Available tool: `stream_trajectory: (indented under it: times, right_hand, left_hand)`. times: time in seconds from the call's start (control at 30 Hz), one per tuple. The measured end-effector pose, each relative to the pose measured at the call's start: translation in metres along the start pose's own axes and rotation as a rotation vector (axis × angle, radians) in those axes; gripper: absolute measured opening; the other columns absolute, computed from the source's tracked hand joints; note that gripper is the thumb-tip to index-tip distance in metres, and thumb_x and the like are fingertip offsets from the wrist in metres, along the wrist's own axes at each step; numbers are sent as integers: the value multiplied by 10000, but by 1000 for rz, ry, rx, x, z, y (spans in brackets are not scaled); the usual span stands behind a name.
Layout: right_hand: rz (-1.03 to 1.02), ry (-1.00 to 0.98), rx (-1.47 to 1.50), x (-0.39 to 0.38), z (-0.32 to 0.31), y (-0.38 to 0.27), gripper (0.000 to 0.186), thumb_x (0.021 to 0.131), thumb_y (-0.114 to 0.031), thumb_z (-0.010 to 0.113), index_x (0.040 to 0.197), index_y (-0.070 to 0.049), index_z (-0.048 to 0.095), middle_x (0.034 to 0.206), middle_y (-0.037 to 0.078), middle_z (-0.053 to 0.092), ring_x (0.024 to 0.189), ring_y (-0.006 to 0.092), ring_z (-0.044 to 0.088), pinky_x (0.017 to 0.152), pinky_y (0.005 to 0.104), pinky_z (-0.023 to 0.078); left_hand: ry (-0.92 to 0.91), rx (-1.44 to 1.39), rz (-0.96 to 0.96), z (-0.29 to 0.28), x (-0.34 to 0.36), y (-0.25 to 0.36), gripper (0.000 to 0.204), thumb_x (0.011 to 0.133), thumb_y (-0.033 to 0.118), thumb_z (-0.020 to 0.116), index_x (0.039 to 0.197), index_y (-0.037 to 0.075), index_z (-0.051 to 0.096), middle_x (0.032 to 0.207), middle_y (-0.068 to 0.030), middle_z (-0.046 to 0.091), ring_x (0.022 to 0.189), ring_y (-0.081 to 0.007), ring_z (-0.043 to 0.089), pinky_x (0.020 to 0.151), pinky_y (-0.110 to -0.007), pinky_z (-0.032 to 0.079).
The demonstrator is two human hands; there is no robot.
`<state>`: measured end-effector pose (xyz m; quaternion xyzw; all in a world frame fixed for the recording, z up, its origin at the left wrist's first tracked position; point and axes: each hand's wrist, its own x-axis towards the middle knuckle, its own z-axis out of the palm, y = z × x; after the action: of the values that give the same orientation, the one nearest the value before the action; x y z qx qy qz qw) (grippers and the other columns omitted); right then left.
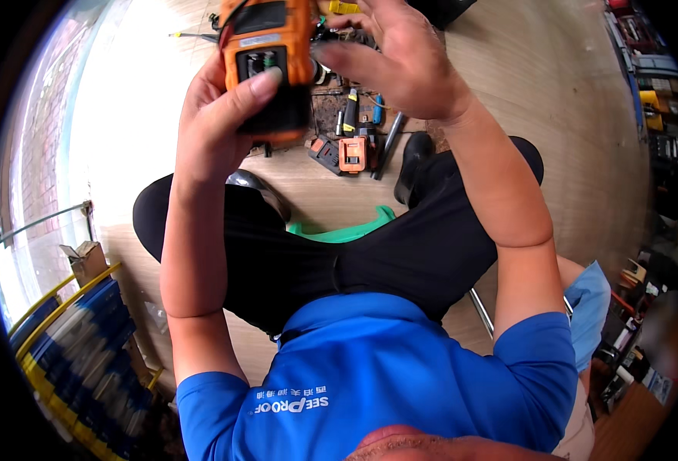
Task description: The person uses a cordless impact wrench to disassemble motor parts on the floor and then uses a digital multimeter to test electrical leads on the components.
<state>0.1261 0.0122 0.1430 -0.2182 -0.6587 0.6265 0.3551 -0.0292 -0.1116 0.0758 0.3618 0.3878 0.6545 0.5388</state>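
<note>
My left hand (220, 111) grips an orange-and-black boxy device (266, 42) at the top of the view, its thumb lying on a dark recess with small parts inside. My right hand (408, 69) is just to the right of the device, fingers apart and slightly blurred; I cannot tell whether a fingertip touches it. Below the device on the floor lie a black-and-yellow cutter (350, 107), a blue-handled tool (377, 110), a metal tube (389, 146), a dark battery pack (324, 154) and an orange-and-black piece (352, 154), among other tools on a dark mat.
My legs are bent around a green plastic stool (339, 234). Stacked blue-and-yellow items (78, 346) and a cardboard box (85, 261) stand at left beside a bright glass front. Cluttered shelves (654, 100) line the right side. A light blue cloth (588, 307) lies by my right elbow.
</note>
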Motion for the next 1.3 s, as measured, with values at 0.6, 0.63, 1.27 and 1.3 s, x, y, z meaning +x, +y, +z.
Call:
stream_trajectory:
  times: [0.6,0.63,1.27,1.3]
  right_hand:
    - [-97,26,-320,4,-182,81,217,937,-64,625,1118,54,645,812,30,621,666,93,518,608,221,403]
    - [-90,51,-347,2,-185,80,218,931,-67,635,1113,52,650,812,23,616,661,89,509,600,225,397]
    - [380,363,-1465,-8,-410,201,370,920,-366,598,1074,-46,701,979,213,696,961,315,682,837,374,508]
    - [397,323,-1527,-15,-399,212,360,927,-363,587,1047,-46,710,953,212,697,912,298,691,805,376,521]
  left_hand:
    - [-36,1292,-25,-81,7,-1,352,704,-44,714,1038,31,631,894,-113,634,845,-245,637,762,-346,496]
    - [-160,1311,-73,-78,3,-4,366,689,-42,720,1037,28,631,893,-118,628,852,-264,632,770,-355,495]
    - [-187,-147,433,-147,-17,53,591,970,323,528,1421,15,303,1132,-138,575,1107,-327,555,1030,-555,388]
    - [-137,-152,441,-151,-21,55,561,973,316,521,1402,11,327,1130,-144,581,1101,-333,563,1012,-555,404]
